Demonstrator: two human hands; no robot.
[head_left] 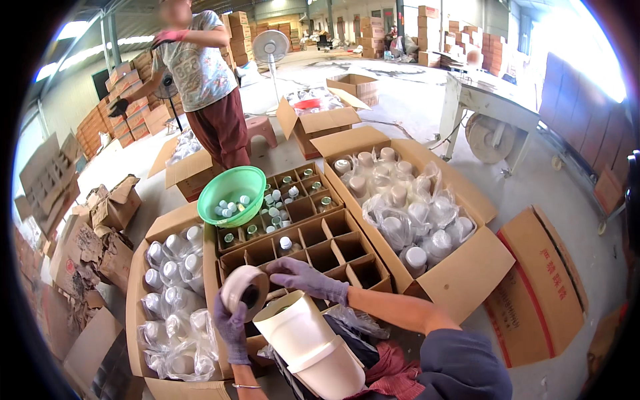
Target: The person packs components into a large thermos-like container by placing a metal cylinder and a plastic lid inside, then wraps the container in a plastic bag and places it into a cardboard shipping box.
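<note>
My left hand (pixel 232 333), in a purple glove, grips a round cream lid-like piece (pixel 235 283) with a dark centre. My right hand (pixel 308 277), gloved alike, reaches in from the right with fingers stretched out by its upper right edge; whether they touch it I cannot tell. Below, a cream cylindrical container (pixel 327 367) with a raised band leans across my lap, its wide end toward the carton. Just ahead, a divided carton (pixel 360 247) has one white-capped bottle (pixel 287 245) standing in a cell near my right hand.
A green basin (pixel 257 177) of small white-capped pieces rests on a second divided carton (pixel 319 183) of glass bottles. Boxes of plastic-wrapped white-capped bottles flank me at left (pixel 137 313) and right (pixel 460 287). Beyond stand a person (pixel 200 73), a fan (pixel 271 47) and a wheeled bench (pixel 490 90).
</note>
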